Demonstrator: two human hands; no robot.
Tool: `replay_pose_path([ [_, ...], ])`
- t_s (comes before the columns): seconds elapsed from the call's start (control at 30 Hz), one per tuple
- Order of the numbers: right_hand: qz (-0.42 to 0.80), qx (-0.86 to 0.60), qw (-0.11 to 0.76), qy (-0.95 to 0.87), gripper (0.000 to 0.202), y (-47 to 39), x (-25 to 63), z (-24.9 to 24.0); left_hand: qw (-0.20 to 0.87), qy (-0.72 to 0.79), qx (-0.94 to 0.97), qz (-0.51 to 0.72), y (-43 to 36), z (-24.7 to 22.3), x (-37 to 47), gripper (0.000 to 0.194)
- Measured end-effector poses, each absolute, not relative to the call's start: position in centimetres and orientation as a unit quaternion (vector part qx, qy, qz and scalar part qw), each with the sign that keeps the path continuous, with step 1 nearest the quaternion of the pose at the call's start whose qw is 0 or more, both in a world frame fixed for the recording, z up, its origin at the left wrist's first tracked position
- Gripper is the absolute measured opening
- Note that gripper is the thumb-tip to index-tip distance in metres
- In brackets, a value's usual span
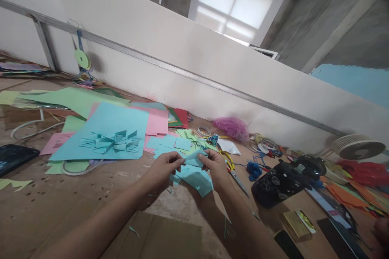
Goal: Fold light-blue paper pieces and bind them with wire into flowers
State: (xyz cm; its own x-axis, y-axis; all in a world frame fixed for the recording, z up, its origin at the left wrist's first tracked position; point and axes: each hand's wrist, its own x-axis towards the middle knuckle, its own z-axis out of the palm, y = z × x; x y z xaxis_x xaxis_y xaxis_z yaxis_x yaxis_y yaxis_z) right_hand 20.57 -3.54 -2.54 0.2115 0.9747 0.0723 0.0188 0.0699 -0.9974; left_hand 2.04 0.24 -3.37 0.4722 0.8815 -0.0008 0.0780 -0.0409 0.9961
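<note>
My left hand (165, 166) pinches one end of a small folded piece of light blue paper (193, 159). At the other end, the thumb and fingers of my right hand (215, 166) grip the same piece. Several loose light blue paper pieces (200, 181) lie on the table just beneath it. Yellow-handled scissors (238, 182) rest beside my right hand, blades toward me. Further left, a heap of folded blue paper pieces (115, 142) sits on a large light blue sheet (100, 121).
Green paper sheets (75, 97) and pink sheets (158, 119) spread at the back left. A dark phone (16, 156) lies at the left edge. To the right stand a black container (275, 184), a small box (295, 224) and a fan (357, 147). A white partition (182, 56) runs behind.
</note>
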Motion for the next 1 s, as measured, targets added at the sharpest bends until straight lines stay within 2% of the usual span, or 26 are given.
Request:
replay_pose_path([
  [0.2, 0.401, -0.538, 0.587, -0.453, 0.028, -3.5, 20.8, -2.5, 0.586, 0.37, 0.626, 0.359, 0.2, -3.5, 2.1, 0.03],
  [0.4, 0.441, -0.51, 0.578, -0.46, 0.023, -3.6, 20.3, -2.7, 0.576, 0.376, 0.619, 0.379, 0.3, -3.4, 2.1, 0.031],
  [0.47, 0.377, -0.526, 0.579, -0.496, 0.016, -4.0, 20.1, -2.3, 0.587, 0.393, 0.598, 0.378, 0.2, -3.6, 2.3, 0.033],
  [0.57, 0.167, -0.551, 0.546, -0.608, 0.005, -4.8, 19.8, -1.7, 0.64, 0.397, 0.548, 0.364, -0.2, -3.8, 2.6, 0.039],
  [0.67, -0.018, -0.508, 0.465, -0.725, 0.016, -5.4, 19.5, -1.8, 0.712, 0.355, 0.507, 0.331, -1.0, -3.4, 2.7, 0.046],
  [0.73, -0.06, -0.474, 0.426, -0.769, 0.025, -5.4, 19.2, -2.2, 0.739, 0.331, 0.49, 0.322, -1.3, -3.0, 2.7, 0.044],
  [0.87, 0.006, -0.445, 0.42, -0.791, 0.037, -5.4, 18.8, -2.5, 0.752, 0.329, 0.453, 0.349, -1.1, -3.2, 2.6, 0.033],
  [1.0, 0.095, -0.441, 0.442, -0.775, 0.027, -5.4, 18.9, -1.8, 0.759, 0.335, 0.417, 0.372, -0.3, -3.9, 2.5, 0.034],
])
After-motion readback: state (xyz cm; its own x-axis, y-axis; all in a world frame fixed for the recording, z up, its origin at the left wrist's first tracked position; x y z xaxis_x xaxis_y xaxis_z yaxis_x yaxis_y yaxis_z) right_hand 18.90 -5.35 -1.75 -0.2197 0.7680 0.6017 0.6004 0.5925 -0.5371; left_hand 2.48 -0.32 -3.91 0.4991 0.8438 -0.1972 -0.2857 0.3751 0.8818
